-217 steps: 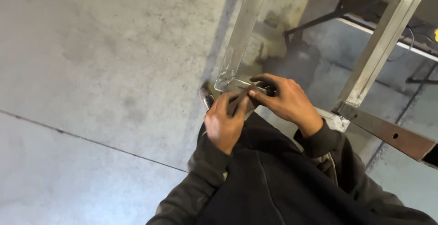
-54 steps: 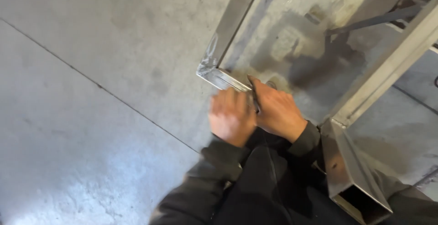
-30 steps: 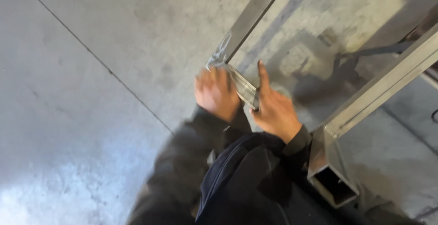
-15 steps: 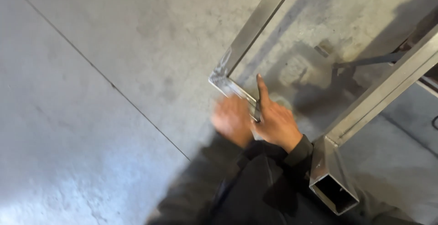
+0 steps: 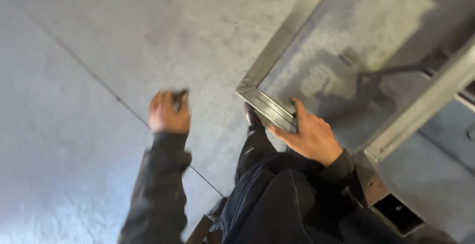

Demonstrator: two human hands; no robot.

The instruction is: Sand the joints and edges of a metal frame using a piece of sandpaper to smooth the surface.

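A frame of square steel tube stands over the concrete floor, its corner near the middle of the view. My right hand grips the short near bar of that corner, fingers wrapped over its edge. My left hand is out to the left, away from the frame, closed around a small dark object that is too blurred to name. Both arms wear dark sleeves.
A thicker steel tube runs diagonally at the right, with an open square end low at the right. A joint line crosses the grey concrete floor. My dark-trousered leg and shoe stand under the frame corner.
My left hand has left the frame corner and swung out to the left with a small dark object. My right hand stays on the near bar.
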